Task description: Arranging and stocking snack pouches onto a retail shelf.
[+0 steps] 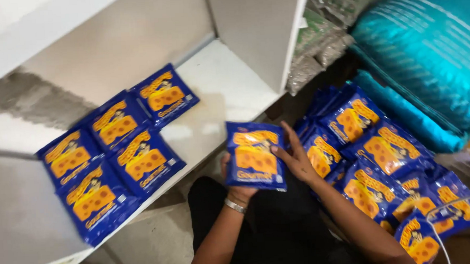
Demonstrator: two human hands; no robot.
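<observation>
— Left hand (237, 187)?
— Gripping the blue snack packet (255, 155) from beneath, bracelet on the wrist.
— Right hand (295, 157)?
— Clasping the same packet's right edge, fingers spread.
— Beyond them?
— At nine o'clock, five matching packets (114, 153) flat on the white shelf (217, 90). At three o'clock, a heap of packets (384, 162) on the floor. At one o'clock, teal sacks (427, 55).

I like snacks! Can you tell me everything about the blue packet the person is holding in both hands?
The blue packet is a flat, glossy pouch that looks like plastic film, with an orange cheese-block picture and yellow lettering. It looks sealed and full, held nearly upright facing the camera, above the person's lap, beside the white shelf. The left hand, wearing a metal bracelet, supports its bottom edge; the right hand presses its right side.
</observation>
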